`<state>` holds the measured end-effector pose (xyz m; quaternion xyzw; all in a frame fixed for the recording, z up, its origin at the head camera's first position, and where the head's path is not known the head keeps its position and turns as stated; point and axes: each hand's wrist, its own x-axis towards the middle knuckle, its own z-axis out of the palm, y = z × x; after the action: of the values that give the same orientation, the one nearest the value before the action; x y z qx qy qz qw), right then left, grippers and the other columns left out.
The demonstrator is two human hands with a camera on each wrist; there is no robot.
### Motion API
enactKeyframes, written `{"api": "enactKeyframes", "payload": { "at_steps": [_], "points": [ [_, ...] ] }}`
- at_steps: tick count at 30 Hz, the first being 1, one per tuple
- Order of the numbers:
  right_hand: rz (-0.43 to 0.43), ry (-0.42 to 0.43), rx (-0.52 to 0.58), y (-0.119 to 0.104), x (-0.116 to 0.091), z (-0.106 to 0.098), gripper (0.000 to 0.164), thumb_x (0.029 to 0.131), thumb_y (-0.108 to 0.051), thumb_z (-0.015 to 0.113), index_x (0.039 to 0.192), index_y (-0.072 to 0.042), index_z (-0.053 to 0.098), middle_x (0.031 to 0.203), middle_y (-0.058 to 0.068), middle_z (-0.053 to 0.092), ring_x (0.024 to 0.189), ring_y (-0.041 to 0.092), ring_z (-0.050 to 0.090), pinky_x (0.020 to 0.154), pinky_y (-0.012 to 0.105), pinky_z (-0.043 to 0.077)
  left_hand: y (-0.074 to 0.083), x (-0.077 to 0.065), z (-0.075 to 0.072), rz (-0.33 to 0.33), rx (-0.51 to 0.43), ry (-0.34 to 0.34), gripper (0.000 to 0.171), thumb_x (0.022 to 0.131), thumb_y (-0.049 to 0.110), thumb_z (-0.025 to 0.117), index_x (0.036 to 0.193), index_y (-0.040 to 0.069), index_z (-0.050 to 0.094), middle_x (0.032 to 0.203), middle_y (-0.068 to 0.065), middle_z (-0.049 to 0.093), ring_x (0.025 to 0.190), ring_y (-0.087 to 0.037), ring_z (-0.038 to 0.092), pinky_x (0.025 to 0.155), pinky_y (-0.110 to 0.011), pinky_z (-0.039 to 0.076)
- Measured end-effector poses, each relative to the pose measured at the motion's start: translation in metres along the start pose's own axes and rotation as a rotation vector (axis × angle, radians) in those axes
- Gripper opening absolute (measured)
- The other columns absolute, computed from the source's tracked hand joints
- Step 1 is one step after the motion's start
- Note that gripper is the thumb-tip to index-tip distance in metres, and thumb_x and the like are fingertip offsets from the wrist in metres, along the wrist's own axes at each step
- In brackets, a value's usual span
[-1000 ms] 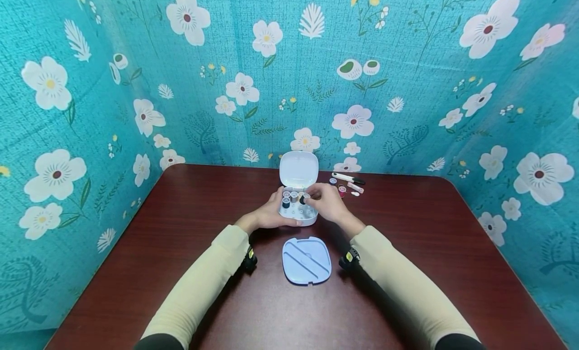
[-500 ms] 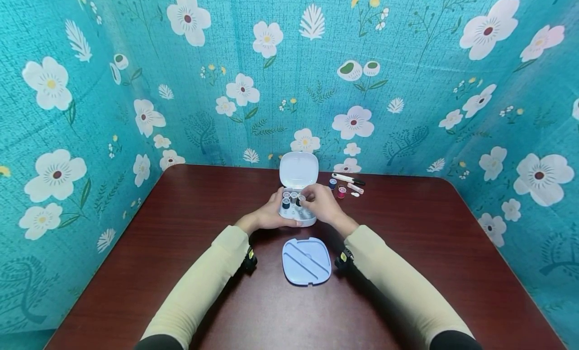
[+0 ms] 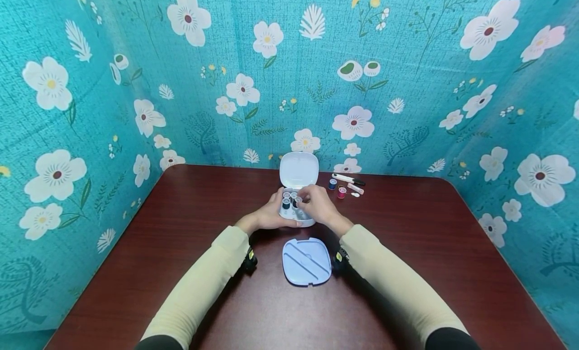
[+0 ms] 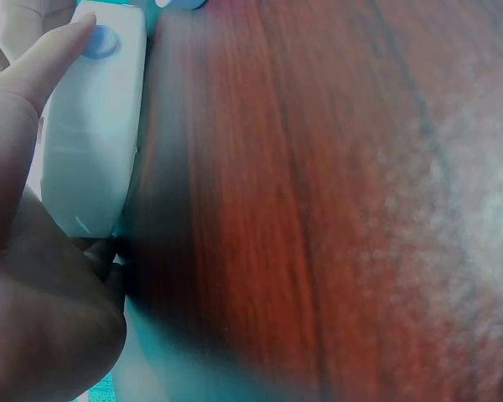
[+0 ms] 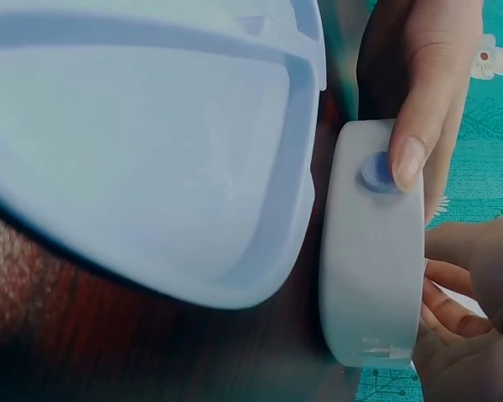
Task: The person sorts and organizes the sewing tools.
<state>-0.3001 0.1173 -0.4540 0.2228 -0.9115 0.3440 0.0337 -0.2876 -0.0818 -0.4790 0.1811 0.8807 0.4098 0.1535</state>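
Observation:
A white sewing box [image 3: 308,223] stands at the far middle of the table, its lid [image 3: 299,169] raised. My left hand [image 3: 269,214] grips its left side, fingers round the side and the thumb along the front wall. In the right wrist view that thumb lies at the blue button [image 5: 377,173] on the box [image 5: 370,260]. My right hand [image 3: 323,205] reaches over the box's right part and pinches a dark thread spool [image 3: 296,201] by its top; its lower end is hard to see. Beside it, several spools stand upright, including a dark one [image 3: 286,203].
A light-blue tray [image 3: 306,262] lies in front of the box. To the right of the box are a blue spool [image 3: 332,184], a pinkish-red spool [image 3: 341,192], a white-and-black slim tool [image 3: 348,179] and a small pink-and-white item [image 3: 356,188]. Patterned curtain hangs behind the table.
My right hand has moved left over the box, carrying the dark spool from the right part toward the other spools. The left hand and the box have stayed in place.

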Motion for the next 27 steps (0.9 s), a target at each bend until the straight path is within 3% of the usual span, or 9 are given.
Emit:
{"api": "enactKeyframes", "payload": {
  "at_steps": [4, 11, 27],
  "points": [
    [0.002, -0.013, -0.018, -0.001, 0.0, 0.002, 0.022, 0.09, -0.006, 0.077, 0.11, 0.002, 0.074, 0.104, 0.014, 0.071, 0.094, 0.025, 0.07, 0.083, 0.039, 0.057, -0.008, 0.007, 0.002, -0.016, 0.007, -0.008, 0.121, 0.077, 0.05, 0.087, 0.161, 0.021, 0.005, 0.154, -0.015, 0.025, 0.136, -0.025, 0.037, 0.113, -0.04, 0.036],
    [-0.001, -0.018, -0.051, -0.004, 0.001, 0.004, 0.02, 0.09, -0.006, 0.077, 0.109, 0.001, 0.075, 0.101, 0.013, 0.07, 0.092, 0.025, 0.068, 0.082, 0.039, 0.057, -0.008, 0.009, 0.001, -0.021, 0.01, -0.027, 0.127, 0.076, 0.052, 0.087, 0.162, 0.021, 0.0, 0.158, -0.015, 0.022, 0.139, -0.025, 0.034, 0.115, -0.041, 0.034],
    [-0.026, -0.018, -0.058, -0.005, 0.004, 0.008, 0.021, 0.088, -0.004, 0.077, 0.108, 0.001, 0.076, 0.099, 0.013, 0.068, 0.09, 0.024, 0.067, 0.081, 0.038, 0.057, 0.007, -0.007, -0.003, 0.003, -0.007, -0.013, 0.125, 0.081, 0.045, 0.084, 0.163, 0.009, -0.003, 0.162, -0.022, 0.016, 0.144, -0.031, 0.031, 0.117, -0.046, 0.031]
  ]
}}
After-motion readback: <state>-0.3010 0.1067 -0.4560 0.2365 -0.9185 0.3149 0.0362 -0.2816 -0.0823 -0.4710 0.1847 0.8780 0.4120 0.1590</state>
